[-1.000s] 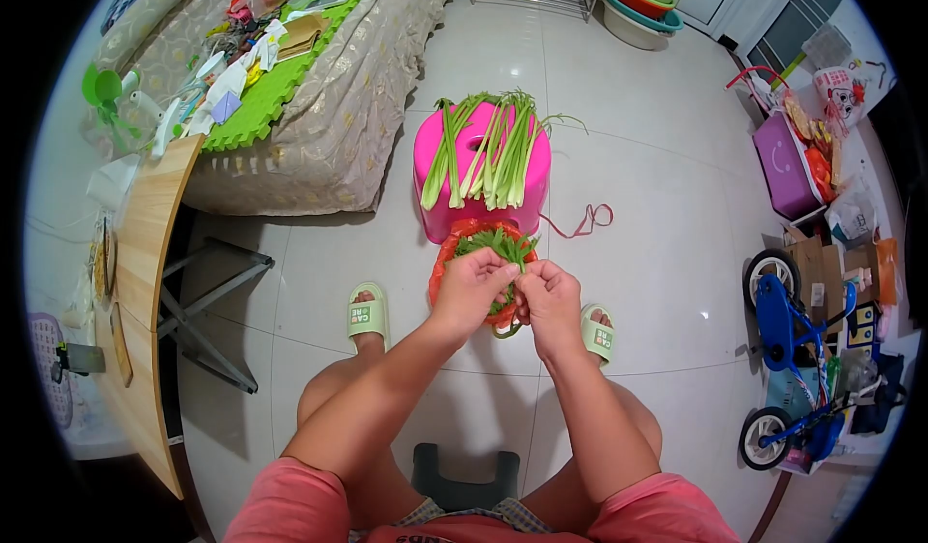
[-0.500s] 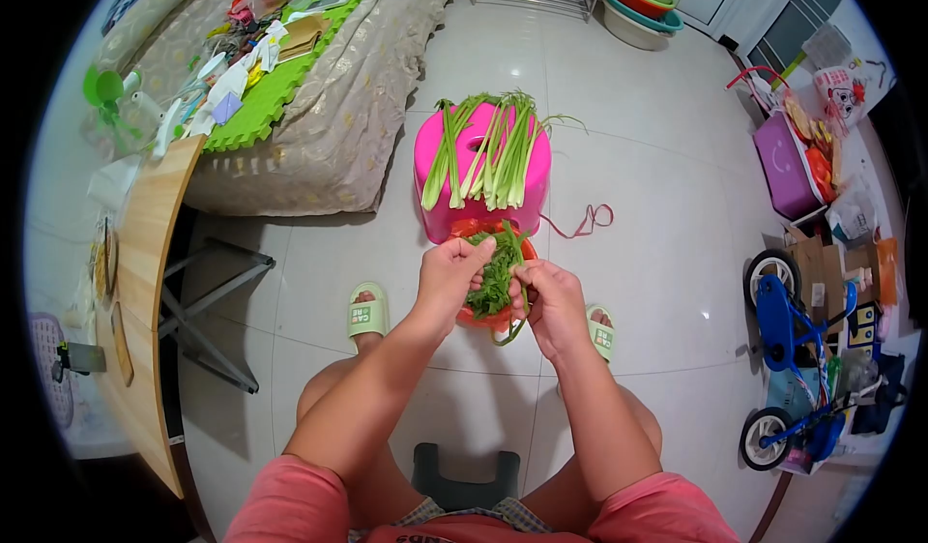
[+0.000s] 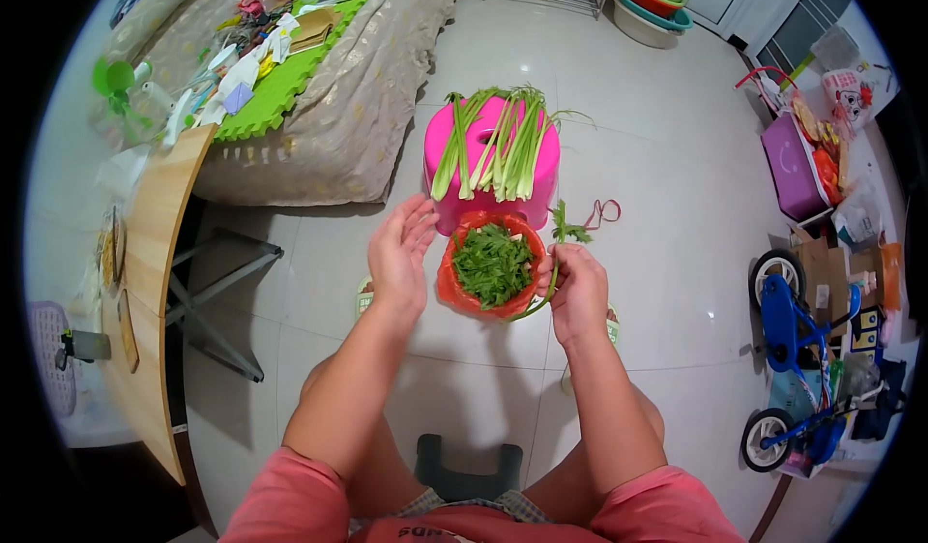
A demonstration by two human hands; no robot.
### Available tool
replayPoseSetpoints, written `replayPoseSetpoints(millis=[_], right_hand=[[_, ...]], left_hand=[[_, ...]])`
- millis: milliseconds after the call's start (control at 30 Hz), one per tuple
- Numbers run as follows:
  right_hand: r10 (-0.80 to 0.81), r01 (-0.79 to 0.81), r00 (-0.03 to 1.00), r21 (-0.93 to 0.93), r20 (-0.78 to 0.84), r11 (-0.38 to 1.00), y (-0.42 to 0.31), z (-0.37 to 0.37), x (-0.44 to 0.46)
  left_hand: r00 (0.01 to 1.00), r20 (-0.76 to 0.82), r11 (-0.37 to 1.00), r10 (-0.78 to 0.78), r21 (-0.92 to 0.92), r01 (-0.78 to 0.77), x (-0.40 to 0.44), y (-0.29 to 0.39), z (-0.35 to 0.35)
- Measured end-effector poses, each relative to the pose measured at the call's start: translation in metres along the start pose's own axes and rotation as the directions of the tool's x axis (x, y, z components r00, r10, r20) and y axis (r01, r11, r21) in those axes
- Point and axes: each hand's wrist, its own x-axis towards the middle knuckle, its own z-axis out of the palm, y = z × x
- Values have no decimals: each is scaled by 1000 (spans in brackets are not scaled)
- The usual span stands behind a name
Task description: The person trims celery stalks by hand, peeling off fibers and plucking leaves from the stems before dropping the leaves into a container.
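My right hand (image 3: 578, 287) pinches a thin celery stalk (image 3: 558, 270) with a few leaves at its upper end. To the left, my left hand (image 3: 401, 253) is held with fingers stretched out and nothing in it. Between the hands sits a container lined with a red plastic bag (image 3: 450, 287), full of torn green celery leaves (image 3: 493, 264). Just beyond it stands a bright pink stool (image 3: 440, 151). Several celery stalks (image 3: 522, 161) lie across its top in two bunches, cut ends toward me.
A red ribbon (image 3: 607, 212) lies on the tiled floor right of the stool. At left are a wooden folding table (image 3: 145, 282) and a cloth-covered bed (image 3: 338, 127) with clutter. A blue child's bike (image 3: 778, 321), a purple bin (image 3: 793, 166) and boxes line the right. Stacked basins (image 3: 648, 21) stand at the back.
My hands have moved apart from above the leaves, the left one going left and opening. My right hand has shifted right with the celery stalk, so the bag-lined container shows.
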Motion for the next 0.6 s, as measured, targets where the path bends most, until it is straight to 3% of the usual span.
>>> replayPoseSetpoints(millis=[67, 200, 267, 367, 600], right_hand=[[14, -14, 1000, -57, -14, 998, 1, 2, -4], [0, -2, 997, -30, -71, 1000, 1, 5, -8], [-91, 87, 993, -60, -78, 994, -4, 0, -7], [-82, 76, 989, -50, -126, 996, -11, -5, -4], [-67, 58, 990, -72, -124, 996, -7, -3, -4]], left_hand=[[996, 45, 997, -75, -6, 76, 0, -5, -1], [990, 118, 993, -77, -76, 86, -9, 2, 5], [990, 128, 998, 62, -16, -60, -13, 8, 2], [999, 54, 1000, -4, -1, 4, -5, 7, -9], [993, 119, 998, 23, 54, -30, 3, 17, -17]])
